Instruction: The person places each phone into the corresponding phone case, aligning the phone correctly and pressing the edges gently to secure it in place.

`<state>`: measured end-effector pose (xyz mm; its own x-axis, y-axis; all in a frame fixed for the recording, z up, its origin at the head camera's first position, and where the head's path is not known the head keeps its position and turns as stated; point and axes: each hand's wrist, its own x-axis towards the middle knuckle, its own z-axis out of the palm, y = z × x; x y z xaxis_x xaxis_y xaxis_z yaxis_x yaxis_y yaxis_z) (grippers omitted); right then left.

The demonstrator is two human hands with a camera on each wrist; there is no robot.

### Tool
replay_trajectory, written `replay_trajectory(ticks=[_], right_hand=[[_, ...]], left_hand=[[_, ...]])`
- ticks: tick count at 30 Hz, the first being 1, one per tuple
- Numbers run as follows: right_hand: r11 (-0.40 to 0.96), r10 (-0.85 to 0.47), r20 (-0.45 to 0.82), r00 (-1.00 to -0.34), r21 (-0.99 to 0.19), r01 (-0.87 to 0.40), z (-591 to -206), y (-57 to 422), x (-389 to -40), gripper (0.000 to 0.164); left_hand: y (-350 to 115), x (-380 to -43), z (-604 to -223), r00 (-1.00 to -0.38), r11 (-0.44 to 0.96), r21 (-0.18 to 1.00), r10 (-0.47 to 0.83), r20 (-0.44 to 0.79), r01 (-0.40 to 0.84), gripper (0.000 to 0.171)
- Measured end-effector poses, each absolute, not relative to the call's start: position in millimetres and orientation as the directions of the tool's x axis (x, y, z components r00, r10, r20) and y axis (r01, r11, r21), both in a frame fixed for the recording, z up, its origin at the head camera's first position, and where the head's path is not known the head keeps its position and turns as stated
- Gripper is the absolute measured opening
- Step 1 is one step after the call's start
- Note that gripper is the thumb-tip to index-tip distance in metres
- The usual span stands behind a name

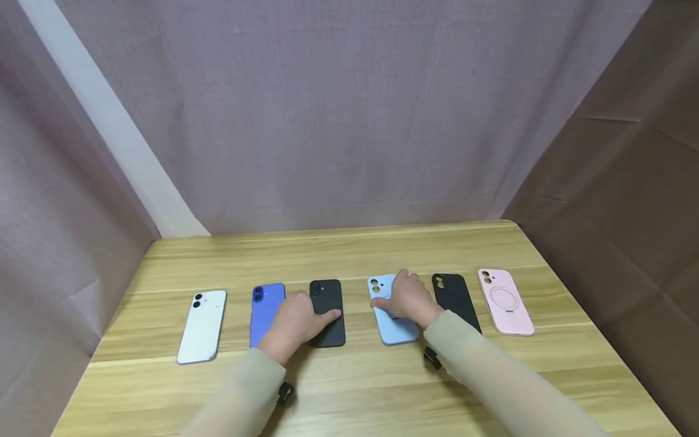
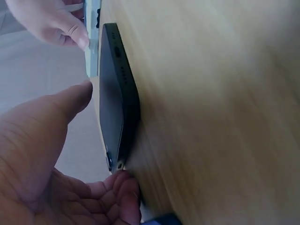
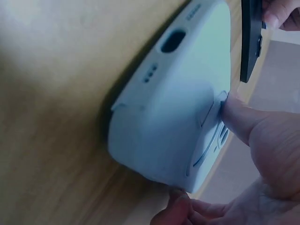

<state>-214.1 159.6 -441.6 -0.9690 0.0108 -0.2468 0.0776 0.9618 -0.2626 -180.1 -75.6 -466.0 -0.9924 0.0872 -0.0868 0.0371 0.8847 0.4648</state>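
My left hand [image 1: 297, 321] is at a black phone [image 1: 329, 334] lying back up on the table. In the left wrist view its curled fingers [image 2: 123, 194] touch one long edge near the camera end, while the thumb hovers just off the phone's back. A light blue phone case [image 1: 394, 332] with camera cutouts and a ring lies to the right. My right hand [image 1: 412, 297] grips this case across its width, thumb on the ring side and fingers at the opposite edge. The right wrist view shows the case's port opening [image 3: 173, 41].
Left of the black phone lie a blue phone [image 1: 266, 312] and a white phone [image 1: 202, 328]. Right of the light blue case lie a black phone case [image 1: 455, 297] and a pink phone case [image 1: 505, 303] with a ring. Curtains surround the wooden table [image 1: 349, 394].
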Motion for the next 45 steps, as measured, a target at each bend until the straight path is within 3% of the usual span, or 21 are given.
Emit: replay_trajectory(ticks=[8, 15, 35, 45], right_hand=[[0.969, 0.025, -0.326, -0.945, -0.225, 0.103, -438.9, 156.5, -218.3, 0.096], [0.967, 0.030, -0.332, -0.943, -0.228, 0.111, -442.7, 154.1, -218.1, 0.095], [0.957, 0.043, -0.309, -0.950, -0.259, 0.127, -441.5, 157.8, -217.0, 0.098], [0.953, 0.036, -0.230, -0.972, -0.284, 0.102, -446.8, 162.6, -216.1, 0.100]], left_hand=[[-68.8, -178.8, -459.5, -0.994, 0.939, 0.343, 0.071, -0.083, 0.038, 0.075], [-62.9, -176.6, -460.1, -0.993, 0.956, 0.293, 0.059, -0.103, 0.026, 0.074], [-53.2, -183.5, -457.3, -0.993, 0.960, 0.278, 0.030, -0.118, -0.004, 0.068], [-52.3, -177.9, -462.6, -0.994, 0.934, 0.355, -0.006, -0.105, -0.043, 0.071]])
